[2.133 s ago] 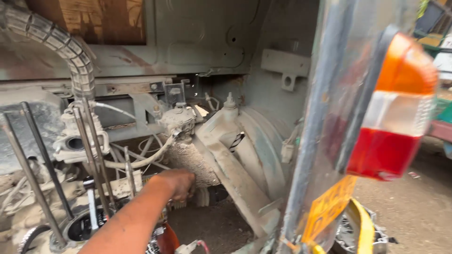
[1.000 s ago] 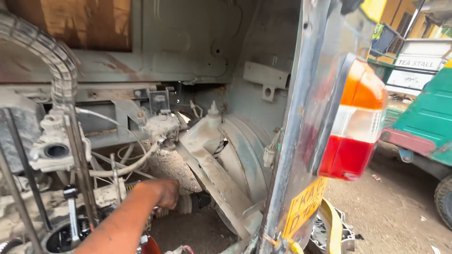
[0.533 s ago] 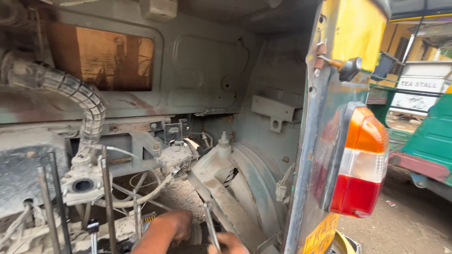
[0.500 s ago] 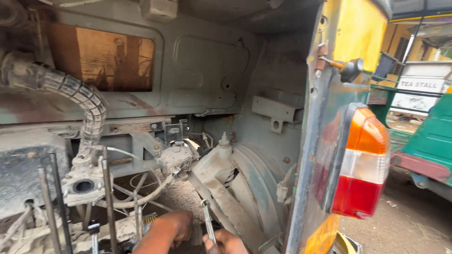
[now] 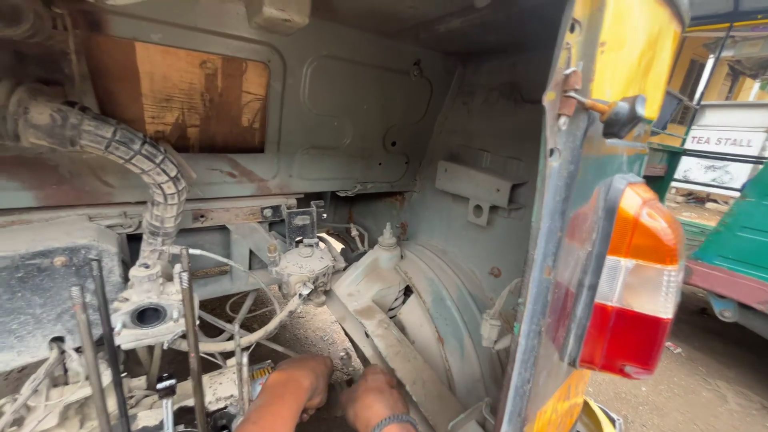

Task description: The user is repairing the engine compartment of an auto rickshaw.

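Note:
Both of my hands are low in the open engine bay of a small vehicle, at the bottom edge of the view. My left hand (image 5: pixel 300 384) curls down over a dusty engine part beside a small yellow-and-black piece (image 5: pixel 260 374). My right hand (image 5: pixel 374 398), with a dark band on the wrist, is bunched close beside it, against the foot of a dusty diagonal bracket (image 5: pixel 384 336). What either hand grips is hidden by the fingers. A grey carburettor-like unit (image 5: pixel 306 266) sits just above the hands.
A ribbed hose (image 5: pixel 152 172) bends down at the left to a round port (image 5: pixel 149 315). Thin upright rods (image 5: pixel 188 320) stand left of my hands. A curved round housing (image 5: pixel 456 328) lies to the right. An orange-and-red tail lamp (image 5: pixel 628 280) juts out, with a green vehicle (image 5: pixel 740 240) beyond.
The view has tilted upward, so my hands now sit at the bottom edge. My right hand has joined the left. A thin metal tool seen between them half a second ago no longer shows.

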